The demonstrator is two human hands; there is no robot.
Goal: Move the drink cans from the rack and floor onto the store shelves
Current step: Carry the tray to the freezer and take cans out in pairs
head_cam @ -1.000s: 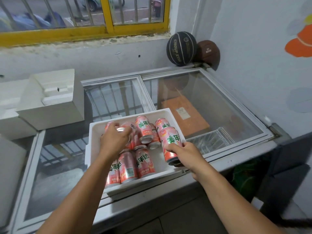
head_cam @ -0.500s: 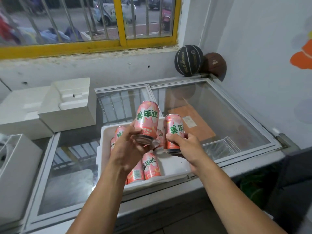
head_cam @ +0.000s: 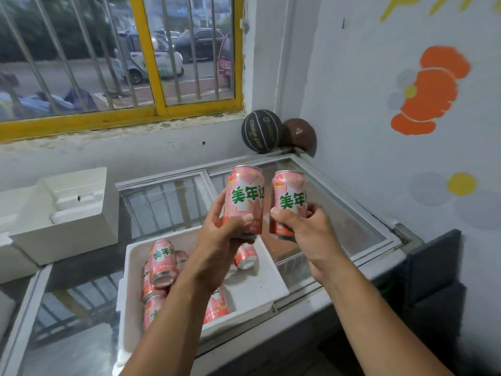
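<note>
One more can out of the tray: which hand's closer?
Left, likely. The left hand, gripping the left can, hangs over the tray and its loose cans; the right hand grips the right can past the tray's right edge.

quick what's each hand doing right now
left hand: holds a pink can above the foam box
right hand: holds a second pink can

Tray [head_cam: 257,291] cans [head_cam: 216,305] half hidden behind left forearm [head_cam: 184,316].

Yellow-framed barred window [head_cam: 122,63] above a glass-topped freezer [head_cam: 349,221]; black ball [head_cam: 261,131] and seemingly brown ball [head_cam: 301,132] in corner
</note>
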